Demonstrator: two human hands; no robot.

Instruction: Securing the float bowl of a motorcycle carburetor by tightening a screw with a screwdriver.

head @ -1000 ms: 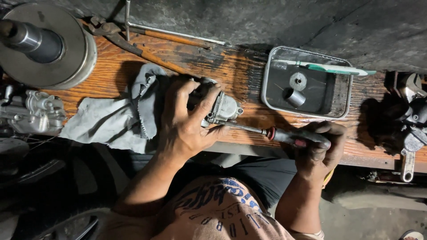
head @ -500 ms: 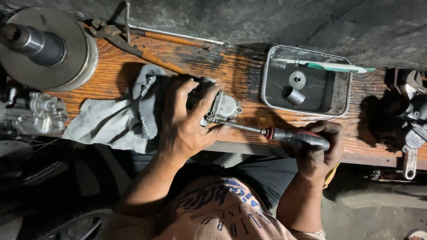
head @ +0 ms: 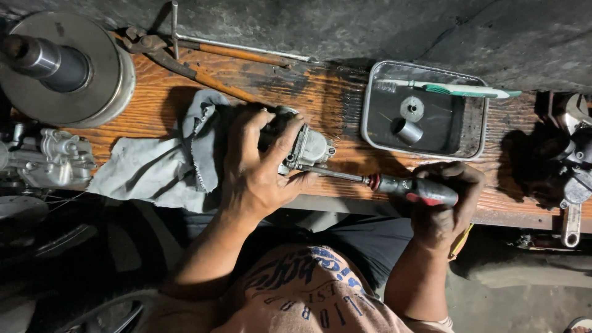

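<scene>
Gripping a ribbed metal carburetor (head: 306, 148), left hand (head: 256, 166); right hand (head: 445, 203) clenching a rubbery-handled screwdriver (head: 394, 184).

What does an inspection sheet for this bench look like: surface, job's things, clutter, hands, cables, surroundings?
Surface: worn wooden bench, dark stains.
Job's things: small metal part with screwdriver tip at its side.
Clutter: grey rag; metal tray holding small parts and a toothbrush; pliers; round metal assembly.
Hands: left hand grips the part; right hand grips the screwdriver handle.
Cables: nothing seen.
Surroundings: concrete wall, more metal parts at both bench ends.
</scene>
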